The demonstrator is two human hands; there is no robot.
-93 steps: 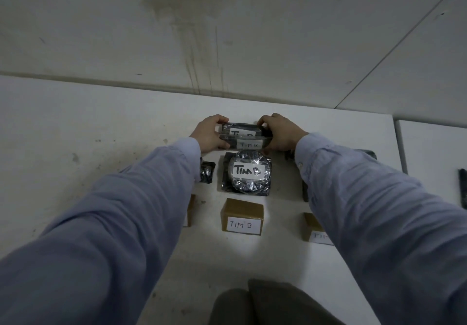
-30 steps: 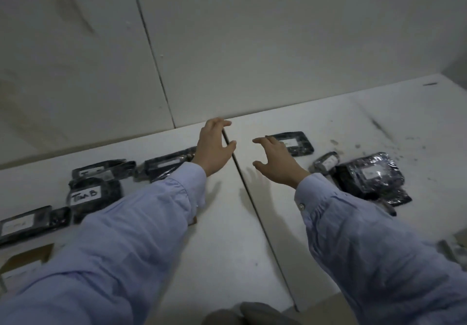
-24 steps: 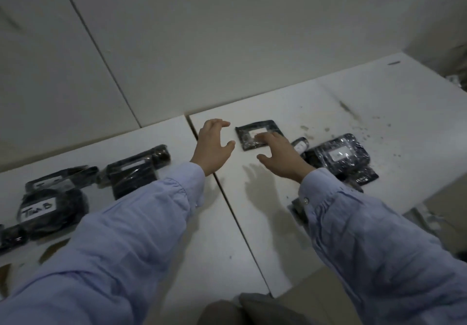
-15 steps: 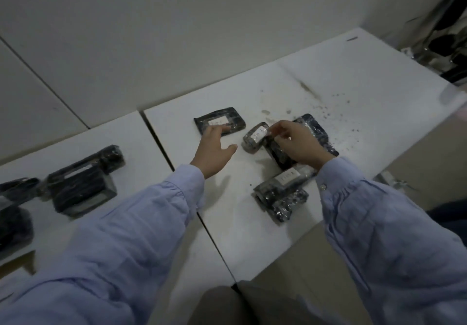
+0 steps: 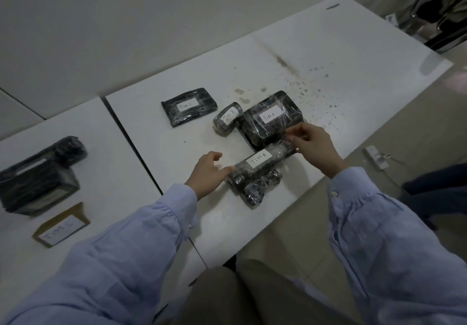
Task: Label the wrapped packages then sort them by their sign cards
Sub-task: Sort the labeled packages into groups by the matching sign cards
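Dim, grey, even light falls from above and leaves only faint, soft shadows on the white table [image 5: 328, 46]. Small glints show on the wrap of the long package [image 5: 260, 159]. The wide lens bends the table's far edges, and the near sleeves [image 5: 121, 261] look soft and slightly blurred
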